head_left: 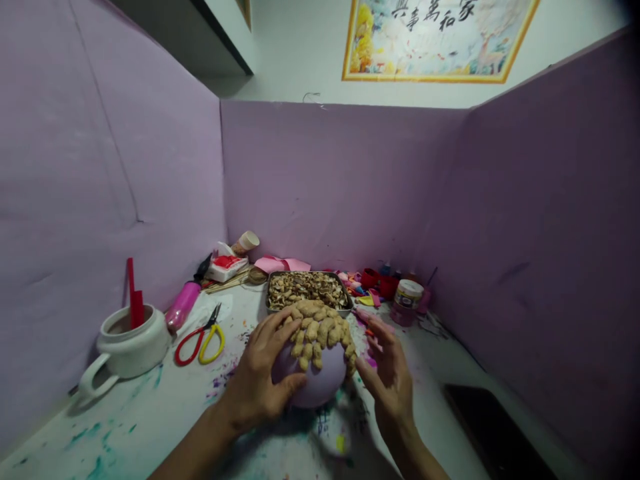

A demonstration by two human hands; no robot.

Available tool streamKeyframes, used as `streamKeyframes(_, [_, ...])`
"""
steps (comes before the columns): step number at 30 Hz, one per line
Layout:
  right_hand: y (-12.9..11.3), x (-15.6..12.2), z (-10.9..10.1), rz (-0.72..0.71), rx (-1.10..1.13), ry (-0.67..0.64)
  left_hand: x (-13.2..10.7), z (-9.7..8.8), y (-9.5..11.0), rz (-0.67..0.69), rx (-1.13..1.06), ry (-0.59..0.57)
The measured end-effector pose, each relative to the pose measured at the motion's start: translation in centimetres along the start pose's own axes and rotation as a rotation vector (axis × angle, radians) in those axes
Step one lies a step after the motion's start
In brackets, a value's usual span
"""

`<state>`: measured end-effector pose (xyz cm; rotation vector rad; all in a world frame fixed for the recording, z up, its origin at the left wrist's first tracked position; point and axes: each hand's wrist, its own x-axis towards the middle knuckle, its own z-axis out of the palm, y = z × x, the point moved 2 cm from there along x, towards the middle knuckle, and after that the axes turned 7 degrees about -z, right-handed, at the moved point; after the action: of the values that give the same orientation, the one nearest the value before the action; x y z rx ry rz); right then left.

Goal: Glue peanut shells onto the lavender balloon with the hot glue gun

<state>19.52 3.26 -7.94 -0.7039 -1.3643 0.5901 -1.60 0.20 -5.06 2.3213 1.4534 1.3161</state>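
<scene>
A round purple balloon (320,387) sits low in the middle, its upper part covered with peanut shells (323,327). My left hand (265,373) is wrapped around its left side, fingertips on the shells and thumb against the bare lower surface. On the other side, my right hand (387,373) has its fingers apart and slightly curled. Its thumb tip is close to the shells at the right edge; whether it touches them I cannot tell. Just behind the balloon stands a metal tray (269,299) full of peanut shells (305,288).
Scissors (200,341) with red and yellow handles lie left, beside a white mug (135,347) holding a red item. A pink bottle (184,303) is behind them. At right are a lidded jar (407,297) and a dark phone-like slab (493,427). Purple panels (345,180) enclose the table.
</scene>
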Motion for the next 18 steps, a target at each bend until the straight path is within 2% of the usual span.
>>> streamKeyframes(3, [-2.0,0.1,-0.1,-0.349,-0.204,-0.128,-0.3,0.0,0.3,0.003,0.055,0.042])
streamKeyframes(6, [-3.0,-0.1,0.6,-0.561,-0.360,-0.243,-0.5,0.0,0.6,0.015,0.079,0.057])
streamKeyframes(9, [-3.0,-0.1,1.5,-0.606,-0.400,-0.295,-0.6,0.1,1.0,0.017,0.094,0.050])
streamKeyframes(13, [-2.9,-0.1,2.2,-0.587,-0.336,-0.267,-0.7,0.2,1.2,0.021,0.118,0.063])
streamKeyframes(18, [-3.2,-0.2,2.7,-0.615,-0.380,-0.248,-0.7,0.3,1.3,0.012,0.125,0.053])
